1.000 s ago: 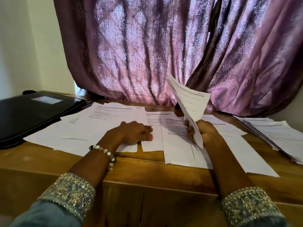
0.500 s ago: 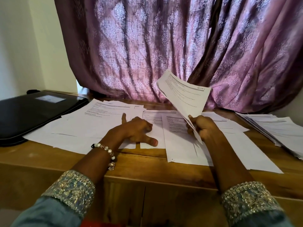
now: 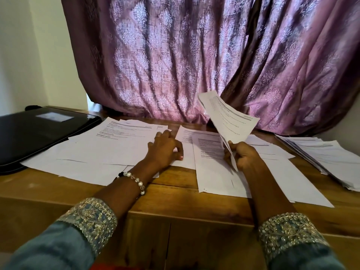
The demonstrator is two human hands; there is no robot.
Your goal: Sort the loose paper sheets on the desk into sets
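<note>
**Sheets in hand, many more spread on the desk**

While the right hand (image 3: pixel 240 155) holds a few printed sheets (image 3: pixel 229 121) upright, pinching them by the lower corner between thumb and curled fingers, the left hand (image 3: pixel 165 151) lies on the loose sheets (image 3: pixel 120 145) that are spread flat under it and to its left. Its fingers are bent, and the thumb presses on the paper; whether it pinches a sheet edge or only rests there, I cannot tell. More sheets (image 3: pixel 214 172) lie overlapped under and in front of the right hand, and a thicker pile (image 3: pixel 331 160) sits well to the right of that hand, near the desk (image 3: pixel 175 203) edge. A black folder or case (image 3: pixel 39 131) lies to the far left, touching the spread paper. Behind everything hangs a purple curtain (image 3: pixel 194 55).

I judge that the sorting is only partly done, because most pages are not yet in sets.

Some risks appear from here. The held sheets are gripped only at one corner, so they may bend over or slide out and mix again with the pages below. The sheets near the front edge of the desk could slip off if the forearms drag over them. Because the pages overlap much and look alike, two could be lifted together and go into the wrong set.
</note>
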